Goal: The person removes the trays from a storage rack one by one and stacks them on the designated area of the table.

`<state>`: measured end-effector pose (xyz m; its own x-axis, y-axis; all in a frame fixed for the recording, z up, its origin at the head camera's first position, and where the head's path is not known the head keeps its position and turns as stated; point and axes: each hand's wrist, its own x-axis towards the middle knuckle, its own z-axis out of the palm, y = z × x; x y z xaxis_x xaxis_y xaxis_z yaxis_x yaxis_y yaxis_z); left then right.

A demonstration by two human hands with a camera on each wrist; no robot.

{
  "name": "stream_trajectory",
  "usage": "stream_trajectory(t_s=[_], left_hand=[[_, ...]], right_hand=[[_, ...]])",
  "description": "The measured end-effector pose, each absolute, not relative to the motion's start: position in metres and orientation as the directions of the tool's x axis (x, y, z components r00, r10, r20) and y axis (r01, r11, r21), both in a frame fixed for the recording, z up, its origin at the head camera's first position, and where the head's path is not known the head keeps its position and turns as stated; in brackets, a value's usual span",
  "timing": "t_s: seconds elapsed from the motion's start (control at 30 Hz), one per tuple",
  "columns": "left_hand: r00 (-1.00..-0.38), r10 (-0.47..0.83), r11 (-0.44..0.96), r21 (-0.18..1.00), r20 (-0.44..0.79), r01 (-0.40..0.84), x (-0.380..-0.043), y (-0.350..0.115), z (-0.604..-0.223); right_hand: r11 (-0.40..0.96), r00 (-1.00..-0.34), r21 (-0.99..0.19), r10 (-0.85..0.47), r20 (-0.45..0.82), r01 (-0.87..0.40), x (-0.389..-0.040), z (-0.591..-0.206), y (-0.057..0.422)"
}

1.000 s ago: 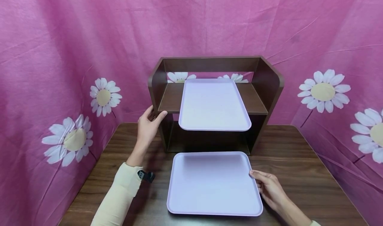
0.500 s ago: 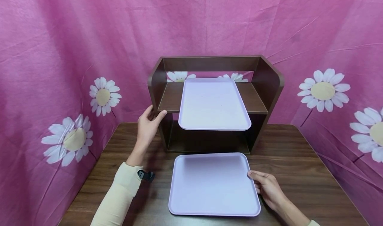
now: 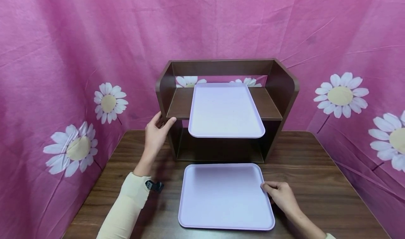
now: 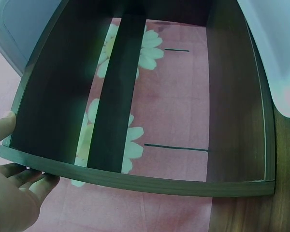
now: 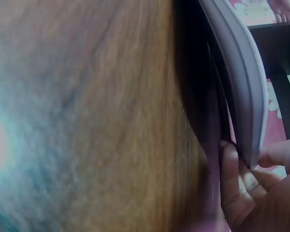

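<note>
A dark brown two-level desk shelf [image 3: 218, 68] stands on the wooden table. My left hand [image 3: 155, 135] grips its left side, thumb over the front at the middle board and fingers around the outside; the left wrist view shows this hand [image 4: 19, 193] clasping the side panel. A pale lilac tray [image 3: 226, 110] lies on the middle board, its front overhanging. Before the shelf, a second lilac tray [image 3: 226, 198] is low over or on the table. My right hand [image 3: 282, 198] pinches its right rim, thumb above and fingers beneath, as the right wrist view shows the hand [image 5: 266, 193].
The wooden table [image 3: 316, 168] extends to both sides of the shelf. A pink cloth [image 3: 202, 24] with printed daisies hangs behind and at both sides. Below the overhanging tray is the shelf's lower compartment [image 3: 218, 149].
The front tray has shifted slightly, its far edge now farther from the shelf and appearing lower. My right hand moved a little left with it. The left hand and shelf have stayed put.
</note>
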<state>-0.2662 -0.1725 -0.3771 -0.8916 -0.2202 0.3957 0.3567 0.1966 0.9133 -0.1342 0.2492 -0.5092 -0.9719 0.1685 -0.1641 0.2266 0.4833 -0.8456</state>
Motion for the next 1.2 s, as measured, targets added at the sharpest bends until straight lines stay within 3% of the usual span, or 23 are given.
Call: stream_trajectory(t_s=[0.47,1.2], left_hand=[[-0.891,-0.230,0.189,0.916,0.390,0.352,-0.2656,-0.1728,-0.3790],[-0.894,-0.223,0.180,0.917,0.389,0.355,-0.2655,-0.1720,-0.3777]], right_hand=[[0.649,-0.991,-0.752,0.125,-0.047,0.118,-0.1334,-0.5147,0.2497],[0.647,-0.991,-0.752,0.113,-0.071,0.128,-0.1391,-0.5136,0.2497]])
